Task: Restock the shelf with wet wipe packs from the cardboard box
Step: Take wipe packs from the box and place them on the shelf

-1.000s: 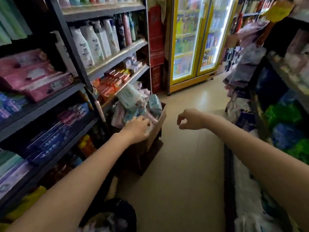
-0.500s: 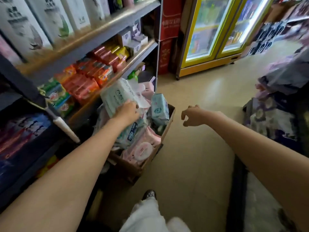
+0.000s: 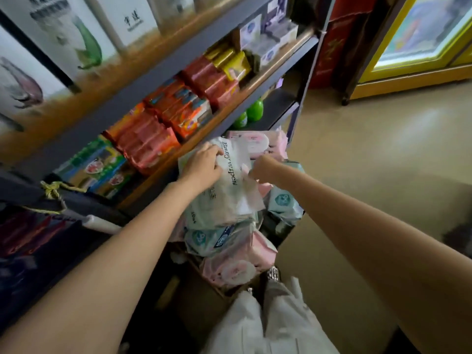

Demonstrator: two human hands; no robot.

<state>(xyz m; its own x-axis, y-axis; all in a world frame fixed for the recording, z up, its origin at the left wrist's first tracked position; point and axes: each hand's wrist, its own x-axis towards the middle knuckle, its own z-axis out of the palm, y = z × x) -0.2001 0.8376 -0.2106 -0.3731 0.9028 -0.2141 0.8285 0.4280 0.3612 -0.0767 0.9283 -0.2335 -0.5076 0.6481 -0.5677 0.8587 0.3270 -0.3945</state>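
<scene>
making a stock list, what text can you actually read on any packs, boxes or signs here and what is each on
"Baby wipes": on the white wipe pack that the left hand and right hand hold over the cardboard box.
Two Chinese characters on a white bottle on the upper shelf: too blurred to read for certain.
Print on the red packs, the teal wipe packs and the red cartons: too blurred.

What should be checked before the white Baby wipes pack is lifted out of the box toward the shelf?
1. Left hand grips the Baby wipes pack: ok.
2. Right hand grip on the pack's edge: cannot tell, fingers hidden.
3. Pack free of the pink packs below: ok, it lies on top.
4. Free slot on the shelf: cannot tell.
5. Cardboard box steady on the floor: cannot tell.
</scene>
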